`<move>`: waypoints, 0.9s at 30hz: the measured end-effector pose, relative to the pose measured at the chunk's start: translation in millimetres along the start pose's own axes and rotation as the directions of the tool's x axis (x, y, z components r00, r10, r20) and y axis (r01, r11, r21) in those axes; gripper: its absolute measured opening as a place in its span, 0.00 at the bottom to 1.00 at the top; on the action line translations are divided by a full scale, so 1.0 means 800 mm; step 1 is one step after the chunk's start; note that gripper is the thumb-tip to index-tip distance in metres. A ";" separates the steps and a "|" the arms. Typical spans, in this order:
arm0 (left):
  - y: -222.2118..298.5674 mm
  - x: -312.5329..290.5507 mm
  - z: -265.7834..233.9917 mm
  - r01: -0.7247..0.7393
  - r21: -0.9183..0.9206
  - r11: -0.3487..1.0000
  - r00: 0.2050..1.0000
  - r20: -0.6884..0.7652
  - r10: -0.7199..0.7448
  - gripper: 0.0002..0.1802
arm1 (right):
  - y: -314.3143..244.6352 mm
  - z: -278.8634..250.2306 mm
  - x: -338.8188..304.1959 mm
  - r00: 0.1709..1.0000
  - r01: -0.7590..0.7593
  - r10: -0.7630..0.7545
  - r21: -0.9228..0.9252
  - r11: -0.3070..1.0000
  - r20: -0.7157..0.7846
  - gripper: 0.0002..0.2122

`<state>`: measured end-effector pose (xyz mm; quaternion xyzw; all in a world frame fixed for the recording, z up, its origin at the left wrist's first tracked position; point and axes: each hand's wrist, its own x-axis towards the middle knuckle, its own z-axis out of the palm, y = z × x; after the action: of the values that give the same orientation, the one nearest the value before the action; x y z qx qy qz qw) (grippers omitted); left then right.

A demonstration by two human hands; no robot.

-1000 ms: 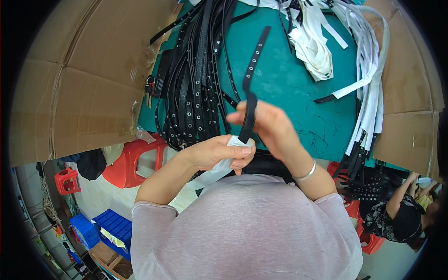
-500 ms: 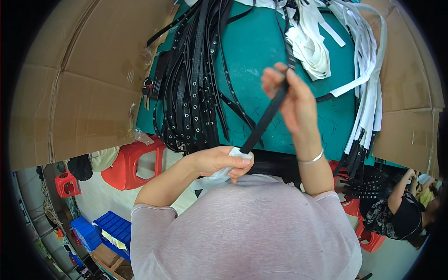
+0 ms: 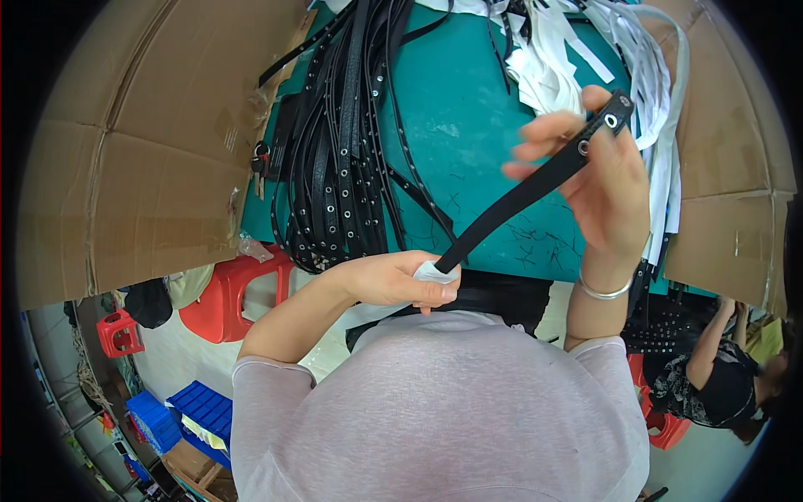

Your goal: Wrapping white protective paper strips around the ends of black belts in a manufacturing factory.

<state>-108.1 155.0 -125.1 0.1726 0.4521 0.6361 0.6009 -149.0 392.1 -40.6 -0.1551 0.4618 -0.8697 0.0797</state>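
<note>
A black belt strap (image 3: 519, 199) with metal eyelets stretches taut and diagonally between my hands above the green table (image 3: 468, 109). My right hand (image 3: 598, 176) grips its eyelet end, raised up and to the right. My left hand (image 3: 393, 280), close to my chest, pinches a white cloth (image 3: 435, 270) around the strap's lower part. A silver bangle (image 3: 604, 291) sits on my right wrist.
A pile of black studded belts (image 3: 335, 159) lies on the table's left side, and white straps (image 3: 585, 58) are heaped at the upper right. Cardboard sheets (image 3: 150, 151) flank the table. Red stools (image 3: 226, 293) and blue crates (image 3: 196, 414) stand below left. Another person (image 3: 711, 376) sits at the lower right.
My right hand has drawn the strap's end upward and to the right, pulling the belt out through the cloth held in my left hand. The left hand has stayed near my chest.
</note>
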 end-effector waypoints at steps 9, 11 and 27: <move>0.027 -0.005 0.021 -0.072 -0.022 0.997 0.996 0.052 0.073 0.15 | -0.010 0.042 -0.023 0.935 -0.303 0.350 -0.389 0.870 0.054 0.04; 0.026 -0.002 0.022 -0.133 -0.004 0.991 0.990 0.048 0.133 0.17 | 0.015 0.044 -0.041 0.938 -0.150 0.299 -0.575 0.804 0.173 0.05; 0.029 -0.008 0.016 -0.149 -0.015 0.989 0.985 -0.085 0.148 0.14 | 0.043 0.045 -0.044 0.981 -0.195 0.189 -0.237 0.952 -0.049 0.14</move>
<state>-110.7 157.0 -97.9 0.1724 0.4558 0.6907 0.5342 -103.8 354.4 -57.2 -0.1068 0.5777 -0.7973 0.1385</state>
